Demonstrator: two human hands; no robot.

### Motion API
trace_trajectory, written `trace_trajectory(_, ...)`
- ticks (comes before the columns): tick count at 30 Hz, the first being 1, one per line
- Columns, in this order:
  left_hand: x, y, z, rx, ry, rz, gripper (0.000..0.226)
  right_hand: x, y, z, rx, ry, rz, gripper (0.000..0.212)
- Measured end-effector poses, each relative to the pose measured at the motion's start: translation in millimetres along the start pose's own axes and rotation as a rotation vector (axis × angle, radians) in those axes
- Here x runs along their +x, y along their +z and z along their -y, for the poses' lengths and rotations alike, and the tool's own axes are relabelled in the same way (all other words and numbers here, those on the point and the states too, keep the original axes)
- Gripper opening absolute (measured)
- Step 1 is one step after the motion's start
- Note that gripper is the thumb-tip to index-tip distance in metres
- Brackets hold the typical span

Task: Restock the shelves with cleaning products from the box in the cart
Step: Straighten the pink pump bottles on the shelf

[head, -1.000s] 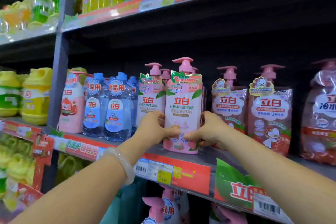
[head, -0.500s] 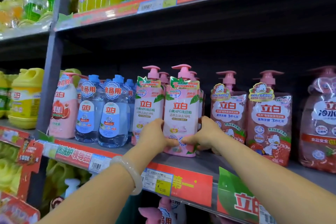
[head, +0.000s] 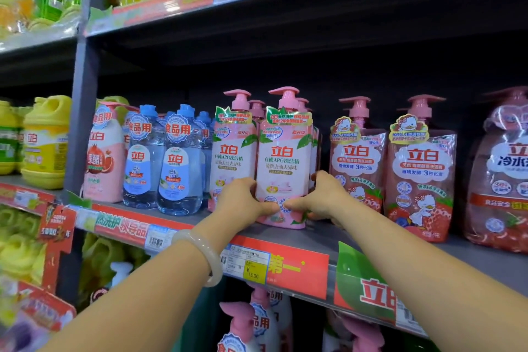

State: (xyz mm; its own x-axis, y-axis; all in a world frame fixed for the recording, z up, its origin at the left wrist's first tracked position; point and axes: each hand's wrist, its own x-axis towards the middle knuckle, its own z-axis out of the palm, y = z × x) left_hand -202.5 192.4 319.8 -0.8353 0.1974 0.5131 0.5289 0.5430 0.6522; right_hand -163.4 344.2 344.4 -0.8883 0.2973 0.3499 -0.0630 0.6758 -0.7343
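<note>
Change: the pale pink pump bottle with the white peach label (head: 281, 168) sits deeper on the grey metal shelf (head: 320, 237) than a second ago, when its base stood nearer the front lip; both hands have travelled in with it
Bottle now: upright, base flat on the shelf, pump head level with its twin, an identical pink pump bottle (head: 233, 160) just to its left, the two labels touching or all but
What that means: this one looks as good as placed (a last squaring-up, by my reading), so the restock can move on to the next product from the box, which is not in view, nor is the cart
Left hand: the left hand (head: 245, 198) wraps the bottle's lower left side, fingers curled round it, thumb lying across the front of the label low down; a pale translucent bangle (head: 204, 254) rides the wrist
Right hand: the right hand (head: 320, 197) clasps the lower right side, thumb across the front pointing in to meet the left thumb, fingers reaching round the back edge where they slip out of sight
Bottle to hands: held between the two, gripped low, the whole upper label and pump standing clear above them
Right-hand neighbour: a darker pink strawberry-print pump bottle in clear wrap (head: 355, 163) stands just beside the right hand; whether the knuckles touch it I cannot tell
Next, as I judge it: letting go cleanly without tipping the tall bottle
</note>
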Motion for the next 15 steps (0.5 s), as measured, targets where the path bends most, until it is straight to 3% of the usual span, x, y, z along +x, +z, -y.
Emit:
trace_trajectory(3, -8.1, -3.9, -3.1, 0.06, 0.051, -0.046, 0.043, -7.1, -2.3, 4.7, 0.101, 0.027, 0.006, 0.046)
trace_trajectory(5, -21.3, -14.5, -9.1, 0.094, 0.091, -0.114, 0.046, -12.8, -6.5, 9.1, 0.1, -0.031, -0.092, 0.051)
trace_trajectory(7, -39.2, -28.9, -13.7, 0.1, 0.138, -0.164, 0.049, -19.8, -11.3, 16.7, 0.03, -0.181, -0.24, 0.063)
trace_trajectory(9, -62.0, -42.5, -12.0, 0.132, 0.158, -0.203, 0.048, -40.0, -11.8, 31.2, -0.008, -0.369, -0.312, 0.06)
trace_trajectory(13, -114.6, -59.4, 5.3, 0.221, 0.152, -0.213, 0.04, -90.9, 11.2, 54.0, -0.129, -0.65, -0.143, 0.021)
trace_trajectory(15, -143.2, -61.7, 24.1, 0.251, 0.087, -0.194, 0.042, -114.6, 36.7, 53.5, -0.122, -0.706, 0.049, 0.021)
